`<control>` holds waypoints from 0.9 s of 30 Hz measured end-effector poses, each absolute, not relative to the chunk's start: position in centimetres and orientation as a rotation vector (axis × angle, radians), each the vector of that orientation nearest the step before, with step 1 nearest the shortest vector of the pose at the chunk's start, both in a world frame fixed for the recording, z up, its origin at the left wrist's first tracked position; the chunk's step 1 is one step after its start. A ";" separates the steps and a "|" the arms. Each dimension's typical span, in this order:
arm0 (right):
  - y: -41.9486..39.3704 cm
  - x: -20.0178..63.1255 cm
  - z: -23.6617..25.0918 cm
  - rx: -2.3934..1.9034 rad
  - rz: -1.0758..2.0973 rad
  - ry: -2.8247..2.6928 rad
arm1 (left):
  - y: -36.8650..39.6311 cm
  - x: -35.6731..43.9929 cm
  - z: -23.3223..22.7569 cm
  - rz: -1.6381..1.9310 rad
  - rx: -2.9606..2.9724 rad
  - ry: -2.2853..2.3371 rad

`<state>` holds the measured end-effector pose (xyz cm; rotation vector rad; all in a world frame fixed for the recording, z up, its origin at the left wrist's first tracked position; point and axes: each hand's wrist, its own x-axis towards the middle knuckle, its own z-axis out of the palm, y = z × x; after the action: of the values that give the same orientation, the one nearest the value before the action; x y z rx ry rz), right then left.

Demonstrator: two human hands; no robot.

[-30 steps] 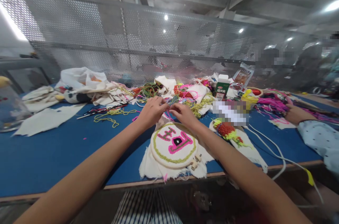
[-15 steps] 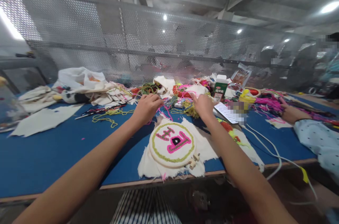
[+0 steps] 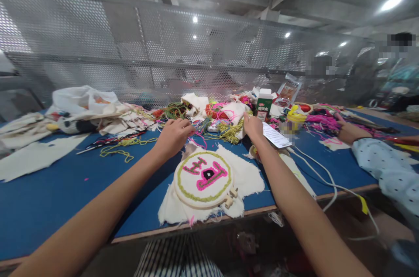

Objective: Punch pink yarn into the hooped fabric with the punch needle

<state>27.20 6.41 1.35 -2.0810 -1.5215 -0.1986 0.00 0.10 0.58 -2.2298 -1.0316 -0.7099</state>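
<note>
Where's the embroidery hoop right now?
In the head view, the embroidery hoop lies below centre near the blue table's front edge, white cloth spreading around it, between the left forearm and right forearm.

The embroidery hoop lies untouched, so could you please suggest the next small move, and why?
Perhaps the right hand could ease a strand from the yellow-green yarn: that yarn lies loosely bunched right beside this hand, while the embroidery hoop lies on the table, with neither hand on it.
</note>
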 end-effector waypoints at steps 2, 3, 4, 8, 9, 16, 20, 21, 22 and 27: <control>6.2 27.1 1.5 -2.063 -0.231 -1.534 | 0.1 0.1 0.5 -0.713 -2.236 -1.017; 6.1 26.9 1.5 -2.052 -0.251 -1.541 | 0.1 0.2 0.4 -0.716 -2.240 -1.006; 5.9 26.6 1.6 -2.035 -0.273 -1.552 | 0.0 0.4 0.3 -0.718 -2.245 -0.991; 4.7 24.3 1.8 -1.926 -0.348 -1.649 | -0.5 1.5 0.0 -0.711 -2.284 -0.908; 4.5 23.6 1.8 -1.909 -0.357 -1.665 | -0.7 1.7 0.0 -0.706 -2.297 -0.890; 4.8 23.7 1.3 -2.162 -0.187 -1.523 | -1.0 2.3 -0.4 -0.680 -2.358 -0.848; 5.8 25.5 1.4 -2.242 -0.060 -1.479 | -1.0 2.2 -0.4 -0.674 -2.372 -0.836; 5.9 25.8 1.4 -2.234 -0.048 -1.484 | -1.0 2.2 -0.4 -0.674 -2.373 -0.834; 6.0 25.9 1.4 -2.217 -0.044 -1.494 | -1.0 2.2 -0.4 -0.675 -2.372 -0.832; 6.1 25.7 1.0 -2.099 -0.062 -1.540 | -0.9 2.2 -0.5 -0.685 -2.370 -0.804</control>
<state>25.71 6.08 1.03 -2.0993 -1.5405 -0.0615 2.18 -0.95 -0.50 -2.3699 -0.8042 -0.6852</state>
